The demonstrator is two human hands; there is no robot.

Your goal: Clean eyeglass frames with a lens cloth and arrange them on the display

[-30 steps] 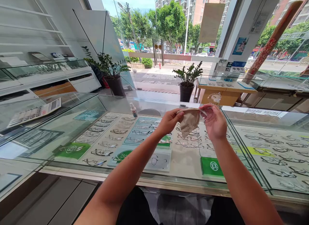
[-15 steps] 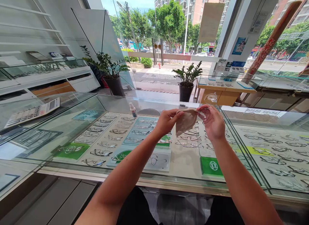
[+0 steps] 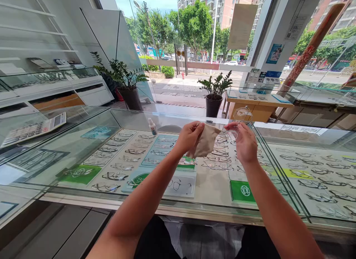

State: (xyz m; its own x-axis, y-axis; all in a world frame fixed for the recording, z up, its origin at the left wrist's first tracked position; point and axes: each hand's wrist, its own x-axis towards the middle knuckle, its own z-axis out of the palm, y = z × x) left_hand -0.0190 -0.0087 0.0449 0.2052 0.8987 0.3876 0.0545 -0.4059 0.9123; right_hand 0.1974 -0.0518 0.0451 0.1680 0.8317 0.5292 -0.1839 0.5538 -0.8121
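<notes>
Between finger and thumb of my left hand [image 3: 191,136] hangs a beige cleaning cloth [image 3: 208,141], its free corner pointing right. My right hand [image 3: 246,142] grips a pair of thin-rimmed eyeglasses [image 3: 242,113]; one lens stands up above the fingers and the other is partly behind them. A small gap separates the cloth from the glasses. Both hands are above the glass display counter [image 3: 205,202], where rows of eyeglass frames [image 3: 218,165] lie under the glass.
A small spray bottle [image 3: 152,126] stands on the counter, left of my hands. Further left lies a large calculator [image 3: 39,129]. Potted plants [image 3: 213,103] stand beyond the counter. A green sign block [image 3: 242,191] sits inside the case near its front edge.
The cloth has come away from the glasses and moved slightly left and down with my left hand. My right hand still holds the glasses, now turned a little.
</notes>
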